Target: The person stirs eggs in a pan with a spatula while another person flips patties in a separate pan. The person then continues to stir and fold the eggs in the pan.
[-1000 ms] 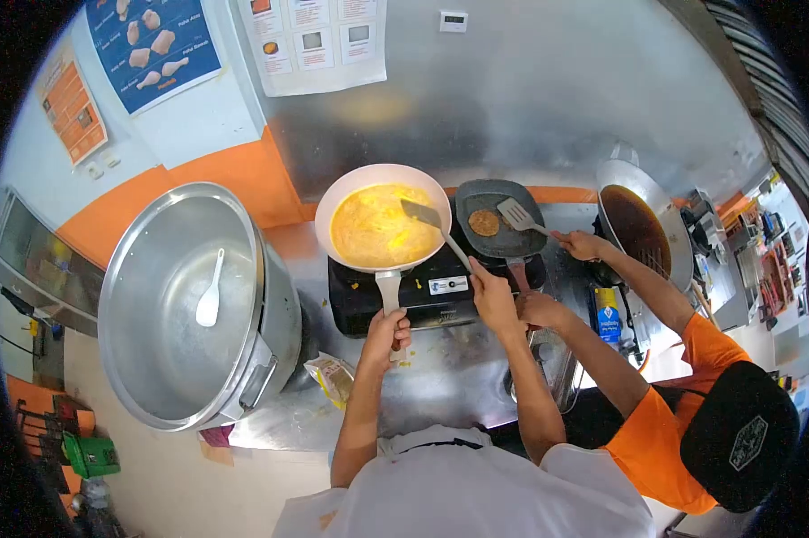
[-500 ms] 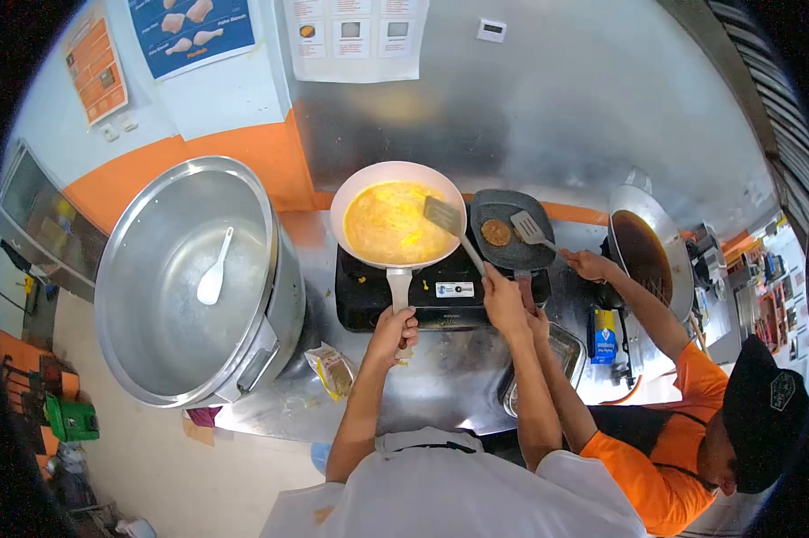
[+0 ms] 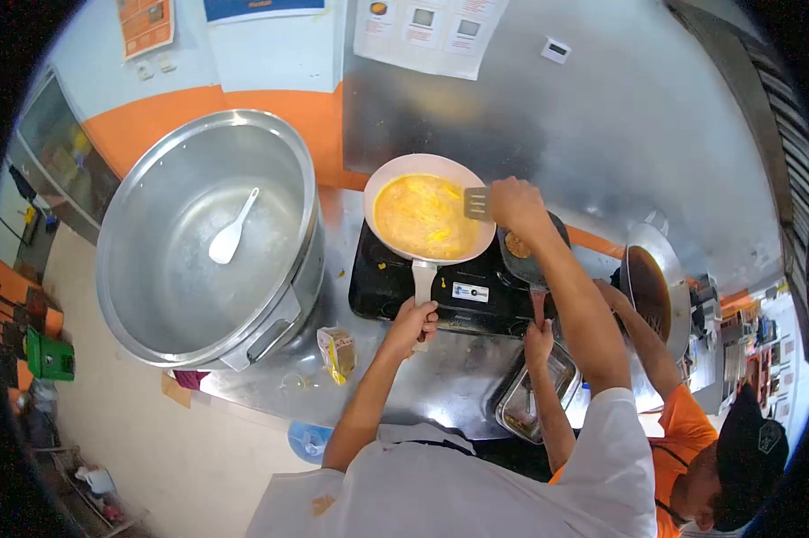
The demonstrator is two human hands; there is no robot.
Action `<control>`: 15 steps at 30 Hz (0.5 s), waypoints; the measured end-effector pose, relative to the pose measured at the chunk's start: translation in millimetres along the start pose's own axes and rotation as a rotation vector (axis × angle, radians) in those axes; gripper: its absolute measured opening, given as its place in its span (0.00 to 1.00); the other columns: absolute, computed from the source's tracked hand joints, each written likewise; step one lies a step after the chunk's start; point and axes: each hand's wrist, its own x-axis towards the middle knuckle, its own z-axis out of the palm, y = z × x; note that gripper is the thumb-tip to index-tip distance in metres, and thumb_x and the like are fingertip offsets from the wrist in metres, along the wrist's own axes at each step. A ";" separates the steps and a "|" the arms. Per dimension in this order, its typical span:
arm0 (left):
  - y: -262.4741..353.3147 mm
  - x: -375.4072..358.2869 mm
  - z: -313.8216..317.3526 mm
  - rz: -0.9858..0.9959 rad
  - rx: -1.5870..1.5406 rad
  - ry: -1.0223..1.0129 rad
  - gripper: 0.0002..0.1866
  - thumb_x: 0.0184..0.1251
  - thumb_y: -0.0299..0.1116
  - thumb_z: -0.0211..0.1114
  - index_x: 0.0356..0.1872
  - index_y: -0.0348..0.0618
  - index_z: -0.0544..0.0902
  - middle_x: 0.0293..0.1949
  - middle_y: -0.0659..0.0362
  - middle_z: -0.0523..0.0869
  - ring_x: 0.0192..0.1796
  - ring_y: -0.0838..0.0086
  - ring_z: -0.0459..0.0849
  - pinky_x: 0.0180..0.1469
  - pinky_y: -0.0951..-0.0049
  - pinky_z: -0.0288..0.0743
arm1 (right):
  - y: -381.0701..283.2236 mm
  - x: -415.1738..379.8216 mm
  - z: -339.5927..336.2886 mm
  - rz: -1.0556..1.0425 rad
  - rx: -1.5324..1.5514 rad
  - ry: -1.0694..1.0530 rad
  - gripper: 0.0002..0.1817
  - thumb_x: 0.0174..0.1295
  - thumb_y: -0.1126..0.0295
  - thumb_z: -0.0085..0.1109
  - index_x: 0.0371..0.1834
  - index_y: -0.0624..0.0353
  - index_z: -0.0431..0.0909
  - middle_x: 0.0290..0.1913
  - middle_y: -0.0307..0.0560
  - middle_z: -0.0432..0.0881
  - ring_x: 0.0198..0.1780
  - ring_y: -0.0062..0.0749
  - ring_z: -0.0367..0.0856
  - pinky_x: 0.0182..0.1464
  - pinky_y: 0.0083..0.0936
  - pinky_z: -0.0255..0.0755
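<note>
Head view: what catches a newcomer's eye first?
Probably the huge metal pot at left, a white rice paddle inside. Then the pink frying pan of yellow mixture at centre, its handle in the left hand. The right hand holds a slotted spatula over the pan's right side.

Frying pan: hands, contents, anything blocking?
Left hand grips frying pan by handle. Right hand holds slotted spatula at pan's right side. Yellow mixture inside. Right forearm partly hides neighbouring dark pan.

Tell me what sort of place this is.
Probably a commercial kitchen: a huge metal pot stands beside a black stove bearing a pale pan and a dark pan, and a co-worker's hand holds the dark pan's handle.
</note>
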 end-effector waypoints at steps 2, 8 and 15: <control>-0.9 1.1 -0.7 0.001 -0.025 -0.001 0.05 0.69 0.30 0.56 0.37 0.49 0.67 0.23 0.69 0.68 0.18 0.88 0.63 0.16 0.83 0.56 | -10.3 8.1 -1.2 -0.056 -0.094 -0.031 0.14 0.58 0.68 0.53 0.41 0.60 0.86 0.43 0.61 0.85 0.47 0.49 0.86 0.49 0.38 0.79; -3.8 -0.7 -3.6 0.033 -0.105 -0.033 0.06 0.68 0.30 0.57 0.38 0.47 0.67 0.24 0.67 0.69 0.19 0.86 0.66 0.17 0.81 0.60 | -29.8 34.6 -4.6 -0.059 -0.168 -0.180 0.16 0.57 0.68 0.52 0.43 0.60 0.86 0.49 0.58 0.84 0.52 0.47 0.84 0.53 0.39 0.77; -6.3 -0.8 -1.2 0.023 -0.180 -0.024 0.06 0.68 0.29 0.57 0.37 0.48 0.68 0.23 0.68 0.68 0.19 0.87 0.64 0.17 0.81 0.58 | -30.2 64.7 29.5 -0.022 -0.162 -0.277 0.16 0.60 0.68 0.49 0.46 0.57 0.85 0.52 0.54 0.83 0.54 0.47 0.82 0.54 0.39 0.76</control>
